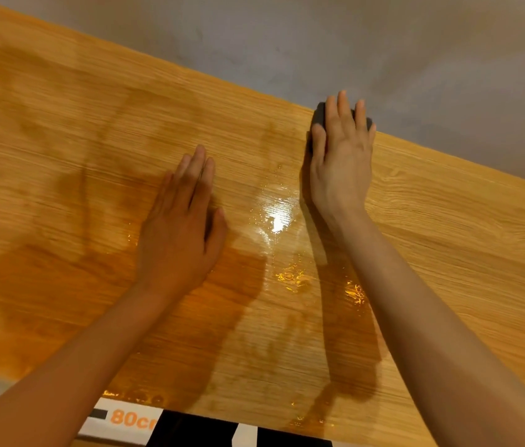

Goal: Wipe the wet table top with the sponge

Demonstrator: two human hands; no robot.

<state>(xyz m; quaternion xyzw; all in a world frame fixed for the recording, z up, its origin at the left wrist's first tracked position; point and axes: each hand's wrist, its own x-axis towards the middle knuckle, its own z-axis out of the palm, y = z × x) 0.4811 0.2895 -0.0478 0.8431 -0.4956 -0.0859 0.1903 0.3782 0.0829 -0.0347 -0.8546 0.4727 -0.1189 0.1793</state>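
**Sponge pressed flat at the far edge of the wet worktop**

The dark grey, block-shaped foam sponge (319, 116) lies at the far edge of the light orange, wood-grain laminate worktop (448, 240), right of centre; its long axis appears to run roughly along that far edge, though most of it is hidden beneath the hand, so its exact heading cannot be told; only its dark corners show, to the left of the index finger and beyond the little finger.

The right hand (340, 162) lies palm-down on top of the sponge; its fingers (335, 114) are straight and slightly spread, pressing the sponge rather than curling round it; the forearm reaches out across the board.

The left hand (180, 227) rests flat on the worktop near the middle, well apart from the sponge; its fingers are straight and held together, holding nothing.

Between the two hands a glossy puddle of water (275, 217) catches the light; smaller shiny beads (291, 277) sit nearer the body; broad darker damp streaks cross the board to the left.

At the near edge a white label with orange print reading "80c" (125, 417) shows below the worktop.
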